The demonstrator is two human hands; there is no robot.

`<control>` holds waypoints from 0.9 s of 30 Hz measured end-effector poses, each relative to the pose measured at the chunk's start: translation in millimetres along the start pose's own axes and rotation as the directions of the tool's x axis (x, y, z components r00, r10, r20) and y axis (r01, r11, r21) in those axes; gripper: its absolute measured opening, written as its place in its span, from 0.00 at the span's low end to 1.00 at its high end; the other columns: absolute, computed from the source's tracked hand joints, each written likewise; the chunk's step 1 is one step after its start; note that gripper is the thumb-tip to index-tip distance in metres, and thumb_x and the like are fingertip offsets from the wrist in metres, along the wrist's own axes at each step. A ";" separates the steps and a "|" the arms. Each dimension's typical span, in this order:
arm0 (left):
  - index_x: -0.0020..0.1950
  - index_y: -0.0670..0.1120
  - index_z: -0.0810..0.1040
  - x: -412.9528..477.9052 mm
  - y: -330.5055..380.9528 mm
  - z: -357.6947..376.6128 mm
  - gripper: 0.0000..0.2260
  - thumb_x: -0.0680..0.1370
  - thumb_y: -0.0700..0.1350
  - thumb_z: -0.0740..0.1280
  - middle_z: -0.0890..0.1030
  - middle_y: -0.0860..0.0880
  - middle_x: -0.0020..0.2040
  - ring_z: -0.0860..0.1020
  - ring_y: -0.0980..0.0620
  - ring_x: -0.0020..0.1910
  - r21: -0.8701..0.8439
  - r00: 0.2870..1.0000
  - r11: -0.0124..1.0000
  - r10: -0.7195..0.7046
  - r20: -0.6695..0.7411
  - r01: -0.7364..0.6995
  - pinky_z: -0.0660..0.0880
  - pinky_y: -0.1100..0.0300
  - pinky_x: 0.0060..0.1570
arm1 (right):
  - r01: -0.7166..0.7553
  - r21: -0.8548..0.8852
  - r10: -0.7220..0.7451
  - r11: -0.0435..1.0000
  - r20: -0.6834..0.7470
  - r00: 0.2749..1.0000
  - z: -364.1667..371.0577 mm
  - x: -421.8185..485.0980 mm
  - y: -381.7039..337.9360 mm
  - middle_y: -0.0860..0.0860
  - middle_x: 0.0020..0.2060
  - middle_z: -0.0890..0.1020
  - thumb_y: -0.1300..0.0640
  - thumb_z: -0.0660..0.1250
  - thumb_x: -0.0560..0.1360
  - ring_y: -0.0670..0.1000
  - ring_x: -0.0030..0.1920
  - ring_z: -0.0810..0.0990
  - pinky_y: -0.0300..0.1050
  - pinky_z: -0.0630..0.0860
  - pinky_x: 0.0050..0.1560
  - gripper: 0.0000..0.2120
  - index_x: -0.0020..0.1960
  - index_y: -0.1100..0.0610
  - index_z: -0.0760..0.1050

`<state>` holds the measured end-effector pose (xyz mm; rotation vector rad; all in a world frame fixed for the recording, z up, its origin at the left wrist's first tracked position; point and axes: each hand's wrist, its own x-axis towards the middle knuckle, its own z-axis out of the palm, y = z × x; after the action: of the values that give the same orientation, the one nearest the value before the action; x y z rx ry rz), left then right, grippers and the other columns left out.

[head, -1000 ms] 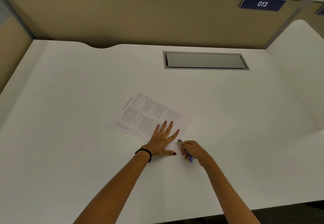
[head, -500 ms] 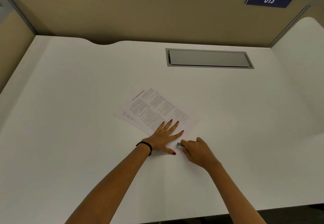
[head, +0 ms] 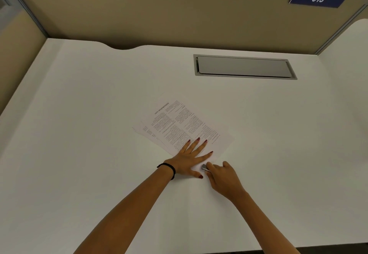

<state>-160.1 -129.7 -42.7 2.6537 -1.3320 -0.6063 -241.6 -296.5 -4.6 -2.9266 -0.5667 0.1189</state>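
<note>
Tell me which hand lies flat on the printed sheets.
The left hand: its fingers are spread flat on the printed sheets. The right hand is curled around a small silver-tipped tool.

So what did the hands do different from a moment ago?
The right hand slid toward the left hand, carrying the small tool it grips. The tool's silver end now sits at the near corner of the papers, between the left thumb and forefinger. Nothing was picked up or let go. The left hand stays flat on the papers, which have not shifted on the desk.
</note>
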 end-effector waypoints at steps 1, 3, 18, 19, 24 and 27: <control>0.75 0.53 0.40 0.3 -0.4 0.0 0.41 0.73 0.65 0.62 0.36 0.42 0.76 0.32 0.39 0.73 0.002 1.000 1.000 0.000 -0.004 0.000 0.30 0.43 0.68 | -0.036 0.020 0.036 0.999 0.006 0.999 1.6 -0.2 -1.6 0.53 0.35 0.85 0.56 0.60 0.77 0.55 0.25 0.73 0.41 0.61 0.38 0.07 0.48 0.58 0.75; 0.75 0.53 0.40 0.4 -1.1 0.1 0.41 0.73 0.65 0.62 0.36 0.42 0.76 0.33 0.39 0.73 0.002 1.000 1.000 -0.001 -0.011 0.001 0.30 0.43 0.68 | -0.076 0.031 0.074 0.997 0.037 0.997 4.0 0.2 -4.4 0.54 0.39 0.85 0.54 0.54 0.79 0.57 0.30 0.75 0.42 0.59 0.40 0.11 0.50 0.57 0.73; 0.75 0.55 0.40 1.2 -2.4 3.8 0.42 0.72 0.65 0.63 0.35 0.44 0.76 0.31 0.41 0.73 -0.070 0.999 0.997 -0.016 -0.028 0.014 0.30 0.44 0.69 | -0.102 -0.001 0.102 0.995 -0.021 0.995 1.1 -1.0 -8.0 0.50 0.26 0.80 0.57 0.67 0.73 0.51 0.21 0.69 0.39 0.60 0.35 0.04 0.43 0.56 0.73; 0.75 0.56 0.41 0.3 -3.0 3.4 0.40 0.73 0.64 0.62 0.35 0.44 0.76 0.31 0.42 0.73 -0.078 0.999 0.997 -0.003 -0.050 0.000 0.30 0.44 0.69 | -0.187 0.068 0.190 0.980 -0.040 0.981 1.2 -1.8 -5.5 0.52 0.28 0.81 0.57 0.62 0.77 0.52 0.23 0.70 0.40 0.61 0.37 0.03 0.47 0.56 0.73; 0.74 0.57 0.56 -10.9 -2.8 9.0 0.25 0.78 0.58 0.57 0.43 0.47 0.78 0.34 0.47 0.74 -0.143 0.985 0.988 0.035 -0.172 -0.060 0.36 0.41 0.73 | -0.220 0.131 0.221 0.967 0.009 0.975 0.2 -2.5 -1.1 0.51 0.36 0.83 0.53 0.52 0.81 0.53 0.32 0.78 0.40 0.61 0.40 0.10 0.57 0.54 0.68; 0.74 0.58 0.54 -10.9 -2.1 11.0 0.26 0.78 0.59 0.57 0.44 0.48 0.78 0.35 0.48 0.74 -0.142 0.982 0.989 0.022 -0.188 -0.049 0.35 0.43 0.73 | -0.175 0.117 0.176 0.978 0.004 0.984 0.1 -2.9 0.4 0.51 0.41 0.84 0.52 0.50 0.81 0.53 0.36 0.79 0.41 0.59 0.42 0.12 0.59 0.52 0.68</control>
<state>-168.7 -119.0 -50.1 2.4941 -1.2308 -0.4206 -244.1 -297.9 -4.6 -2.8564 -0.2889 0.1584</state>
